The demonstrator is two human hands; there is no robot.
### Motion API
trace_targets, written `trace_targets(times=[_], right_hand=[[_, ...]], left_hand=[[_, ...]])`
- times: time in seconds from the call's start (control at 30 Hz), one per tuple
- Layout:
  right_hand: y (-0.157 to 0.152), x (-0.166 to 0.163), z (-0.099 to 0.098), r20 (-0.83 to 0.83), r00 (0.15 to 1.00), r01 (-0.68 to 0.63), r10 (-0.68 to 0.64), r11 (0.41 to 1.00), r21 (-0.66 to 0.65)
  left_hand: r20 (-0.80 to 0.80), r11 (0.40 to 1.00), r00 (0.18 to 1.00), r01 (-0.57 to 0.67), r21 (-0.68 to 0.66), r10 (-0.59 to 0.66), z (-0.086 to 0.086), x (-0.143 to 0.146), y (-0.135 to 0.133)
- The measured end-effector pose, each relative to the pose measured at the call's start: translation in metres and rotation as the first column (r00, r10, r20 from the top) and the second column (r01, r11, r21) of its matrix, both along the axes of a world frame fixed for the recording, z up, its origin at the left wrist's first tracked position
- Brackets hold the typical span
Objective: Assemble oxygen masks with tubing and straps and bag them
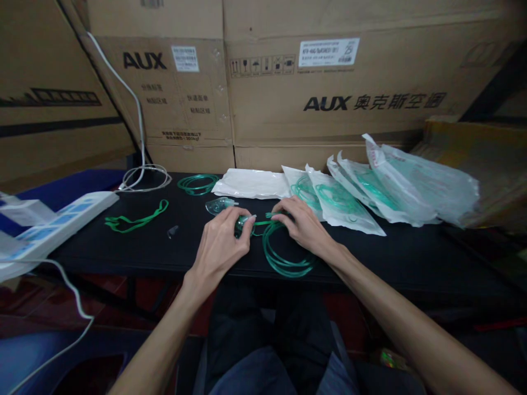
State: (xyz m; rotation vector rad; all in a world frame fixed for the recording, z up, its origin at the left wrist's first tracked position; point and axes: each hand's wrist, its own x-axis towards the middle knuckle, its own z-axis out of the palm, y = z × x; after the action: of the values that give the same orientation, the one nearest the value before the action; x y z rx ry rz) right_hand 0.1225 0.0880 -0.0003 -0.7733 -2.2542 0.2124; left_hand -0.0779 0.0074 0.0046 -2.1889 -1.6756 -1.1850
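Near the counter's (135, 247) front edge, my left fingers (247, 230) grasp a green piece (240, 224), my right fingers (289, 206) pinch green tube (270, 215); I would work gently, so the coil (284, 265) does not twist

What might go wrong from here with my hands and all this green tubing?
The coil of green tubing sits close to the front edge of the table, so a tug might drag it off. The green strand between the left hand and right hand runs right by that coil and could tangle with it. The small clear piece lies loose on the dark surface, perhaps easy to overlook.
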Motion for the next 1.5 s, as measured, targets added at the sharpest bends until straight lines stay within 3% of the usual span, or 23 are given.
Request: trace_targets(times=[0.17, 0.27, 0.47, 0.57, 0.67, 0.77, 0.87, 0.97, 1.1, 1.2, 1.37, 1.5], right_hand=[[-0.002, -0.004, 0.001, 0.034, 0.998, -0.046, 0.046, 0.999, 0.012], [-0.006, -0.002, 0.004, 0.033, 0.999, -0.033, 0.033, 0.999, 0.01], [-0.009, 0.001, 0.018, -0.075, 0.997, -0.01, 0.011, 1.0, 0.021], [-0.013, 0.008, 0.026, -0.19, 0.981, 0.051, -0.043, 0.998, 0.038], [-0.037, 0.023, 0.031, -0.326, 0.935, 0.152, -0.14, 0.988, 0.012], [-0.076, 0.036, 0.031, -0.477, 0.834, 0.201, -0.277, 0.958, -0.205], [-0.106, 0.037, 0.036, -0.531, 0.796, 0.032, -0.291, 0.896, -0.443], [-0.116, 0.03, 0.043, -0.388, 0.893, -0.002, -0.229, 0.859, -0.513], [-0.117, 0.037, 0.038, -0.106, 0.967, 0.124, -0.231, 0.795, -0.594], [-0.121, 0.054, 0.022, -0.013, 0.957, 0.222, -0.29, 0.759, -0.612], [-0.109, 0.068, 0.007, -0.082, 0.824, 0.481, -0.56, 0.77, -0.42], [-0.092, 0.06, 0.005, -0.086, 0.823, 0.506, -0.561, 0.794, -0.336]], left_hand=[[-0.075, 0.989, 0.989, -0.132, -0.062, 0.128, 0.003, 0.002, -0.002], [-0.109, 0.986, 0.985, -0.143, -0.082, 0.134, 0.004, 0.002, -0.002], [-0.077, 0.997, 0.997, -0.029, -0.067, 0.024, 0.004, 0.0, 0.0], [-0.074, 0.993, 0.991, 0.105, -0.059, -0.11, 0.014, 0.004, 0.002], [-0.192, 0.961, 0.949, 0.221, -0.165, -0.251, 0.029, 0.014, 0.01], [-0.354, 0.915, 0.861, 0.261, -0.307, -0.365, 0.041, 0.028, 0.024], [-0.498, 0.869, 0.737, 0.252, -0.425, -0.458, 0.047, 0.039, 0.042], [-0.577, 0.864, 0.664, 0.227, -0.45, -0.476, 0.05, 0.044, 0.054], [-0.612, 0.882, 0.65, 0.218, -0.418, -0.451, 0.05, 0.045, 0.059], [-0.625, 0.889, 0.645, 0.213, -0.405, -0.439, 0.048, 0.047, 0.057], [-0.621, 0.91, 0.672, 0.219, -0.353, -0.402, 0.048, 0.056, 0.052], [-0.6, 0.932, 0.717, 0.218, -0.29, -0.354, 0.057, 0.059, 0.048]])
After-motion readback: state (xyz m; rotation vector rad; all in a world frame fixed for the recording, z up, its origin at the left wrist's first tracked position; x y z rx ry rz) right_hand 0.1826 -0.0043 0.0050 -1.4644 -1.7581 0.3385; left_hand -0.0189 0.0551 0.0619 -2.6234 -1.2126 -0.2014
